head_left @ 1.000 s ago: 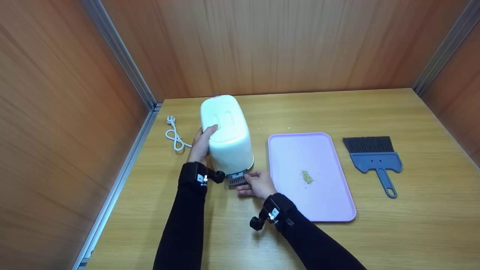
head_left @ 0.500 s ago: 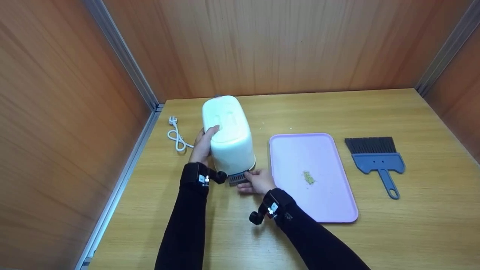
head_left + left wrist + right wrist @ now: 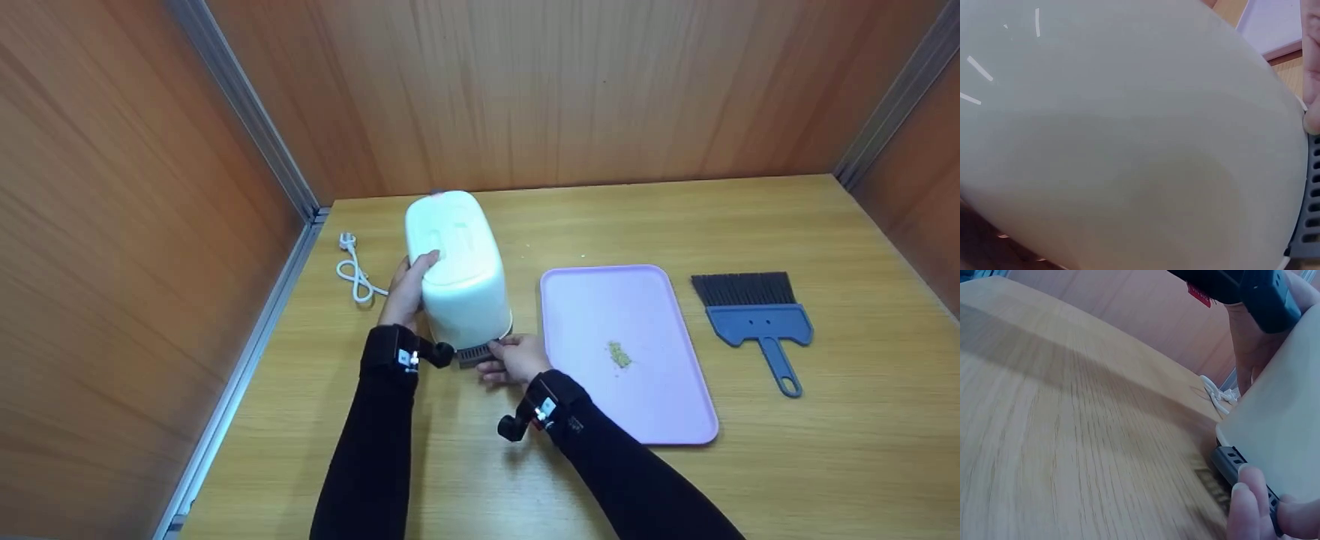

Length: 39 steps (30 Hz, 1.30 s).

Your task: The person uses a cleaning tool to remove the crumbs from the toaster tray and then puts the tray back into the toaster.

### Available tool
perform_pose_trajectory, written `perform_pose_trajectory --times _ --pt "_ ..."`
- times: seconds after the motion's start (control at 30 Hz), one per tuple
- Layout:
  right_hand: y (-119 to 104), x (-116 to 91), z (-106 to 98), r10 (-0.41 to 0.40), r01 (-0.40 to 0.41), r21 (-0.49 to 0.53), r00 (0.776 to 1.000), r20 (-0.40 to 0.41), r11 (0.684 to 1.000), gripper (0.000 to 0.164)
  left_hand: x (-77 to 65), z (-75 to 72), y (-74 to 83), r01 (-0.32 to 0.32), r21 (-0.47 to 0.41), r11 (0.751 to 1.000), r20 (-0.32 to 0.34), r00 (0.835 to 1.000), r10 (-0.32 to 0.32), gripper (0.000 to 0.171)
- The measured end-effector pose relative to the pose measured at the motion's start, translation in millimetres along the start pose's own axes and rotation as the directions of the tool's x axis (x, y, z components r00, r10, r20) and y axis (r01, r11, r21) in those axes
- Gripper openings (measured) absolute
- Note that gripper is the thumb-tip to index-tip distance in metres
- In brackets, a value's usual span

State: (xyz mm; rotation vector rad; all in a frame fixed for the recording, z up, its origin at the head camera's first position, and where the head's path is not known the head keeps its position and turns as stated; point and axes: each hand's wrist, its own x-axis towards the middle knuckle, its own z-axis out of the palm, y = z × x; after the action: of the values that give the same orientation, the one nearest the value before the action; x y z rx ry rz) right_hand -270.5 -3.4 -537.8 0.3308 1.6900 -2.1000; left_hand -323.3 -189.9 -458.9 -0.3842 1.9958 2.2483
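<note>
In the head view a rounded white appliance [image 3: 461,277], its kind unclear, stands at the left-middle of the table. My left hand [image 3: 405,292] grips its left side, thumb on the top face and the other fingers mostly hidden. At its near lower edge a grey slotted drawer [image 3: 475,355] sticks out a little. My right hand [image 3: 517,360] pinches the drawer's right end between thumb and fingers. The right wrist view shows fingertips [image 3: 1249,500] against the drawer [image 3: 1231,461]. The white wall [image 3: 1134,135] fills most of the left wrist view.
A pink tray [image 3: 600,300] with a small heap of yellowish-green crumbs [image 3: 619,355] lies right of the appliance. Farther right lies a blue hand brush [image 3: 757,322] with black bristles. A white cord with a plug [image 3: 355,270] lies on the left. Wooden panels border the table.
My right hand has shifted slightly away from me, and the slotted drawer has slid farther under the appliance, so less of it shows. My left hand keeps its grip.
</note>
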Motion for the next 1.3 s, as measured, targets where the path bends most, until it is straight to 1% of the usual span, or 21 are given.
perform_pose_trajectory --times 0.2,0.3,0.4,0.57,0.73,0.87,0.93,1.03,1.13,1.23,1.3 --pt "1 2 0 -0.007 0.007 0.004 1.000 0.001 1.000 0.021 -0.6 -0.9 -0.7 -0.004 -0.001 1.000 0.002 1.000 0.004 0.065" --pt "1 1 -1 -0.010 0.010 -0.002 1.000 0.009 1.000 0.023 -1.3 -1.0 -0.4 0.007 -0.009 1.000 0.009 1.000 -0.007 0.064" --pt "0 0 -3 -0.013 0.014 -0.012 1.000 0.015 1.000 0.027 -1.8 -0.8 0.7 0.034 -0.013 0.999 0.016 0.999 -0.033 0.064" --pt "-2 1 -4 -0.022 0.022 -0.027 1.000 0.016 0.999 0.028 -1.5 -1.1 4.3 0.056 -0.008 0.998 0.025 0.998 -0.056 0.070" --pt "-1 1 -4 -0.026 0.027 -0.035 0.999 0.024 0.999 0.024 -1.3 -1.3 4.0 0.053 -0.034 0.998 0.028 0.998 -0.052 0.070" --pt "1 2 -7 -0.016 0.016 -0.009 0.999 0.049 1.000 0.021 -0.6 -0.5 -0.3 0.036 -0.022 0.999 0.020 0.999 -0.036 0.067" --pt "2 1 -10 0.002 -0.002 0.001 0.998 0.065 1.000 0.021 -0.4 -0.6 -2.4 0.028 -0.016 0.999 0.018 0.999 -0.028 0.065" --pt "3 1 -12 0.032 -0.033 0.017 0.996 0.088 0.999 0.023 -0.6 -1.7 -4.1 0.037 -0.018 0.999 0.011 0.999 -0.037 0.064" --pt "3 1 -12 0.036 -0.038 0.020 0.995 0.097 0.999 0.029 -0.8 -2.6 -3.6 0.046 -0.027 0.999 0.017 0.999 -0.046 0.066" --pt "2 1 -10 0.032 -0.035 0.027 0.996 0.089 0.999 0.033 -0.4 -2.5 -1.7 0.056 -0.030 0.998 0.014 0.998 -0.055 0.070" --pt "1 1 -9 0.037 -0.039 0.029 0.996 0.077 0.999 0.031 -0.4 -2.4 -0.3 0.057 -0.025 0.998 0.012 0.998 -0.057 0.070"
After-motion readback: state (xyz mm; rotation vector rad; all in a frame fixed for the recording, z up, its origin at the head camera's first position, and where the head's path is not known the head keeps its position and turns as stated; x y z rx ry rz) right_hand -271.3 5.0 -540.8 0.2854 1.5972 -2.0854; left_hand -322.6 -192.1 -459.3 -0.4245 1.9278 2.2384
